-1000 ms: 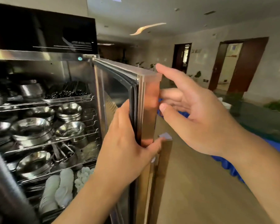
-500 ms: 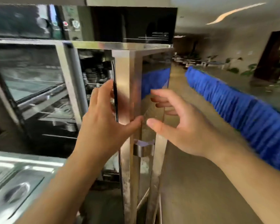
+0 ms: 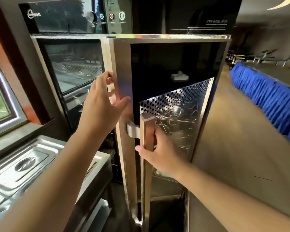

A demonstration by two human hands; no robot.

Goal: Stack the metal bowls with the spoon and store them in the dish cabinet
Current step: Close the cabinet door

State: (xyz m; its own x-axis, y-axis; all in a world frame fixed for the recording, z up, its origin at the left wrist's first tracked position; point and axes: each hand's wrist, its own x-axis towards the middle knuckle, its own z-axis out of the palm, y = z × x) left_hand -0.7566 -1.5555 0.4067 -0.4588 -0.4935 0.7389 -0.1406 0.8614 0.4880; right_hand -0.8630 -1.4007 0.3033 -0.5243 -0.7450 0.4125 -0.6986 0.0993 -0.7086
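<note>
Window (image 3: 0, 97) at far left, pale metal frame, green blur outside, set in a dark brown wall (image 3: 15, 56) with a grey sill below it. Steel desk (image 3: 23, 168) under the sill, fitted with rectangular lidded pans, daylight glinting off the lids. To the right a tan, polished floor (image 3: 241, 131) runs back into a dim hall; a long table skirted in pleated blue cloth (image 3: 266, 101) lines its right side, more tables and chairs (image 3: 258, 56) stand blurred behind it, and a curved ceiling light (image 3: 281, 5) glows at top right.
</note>
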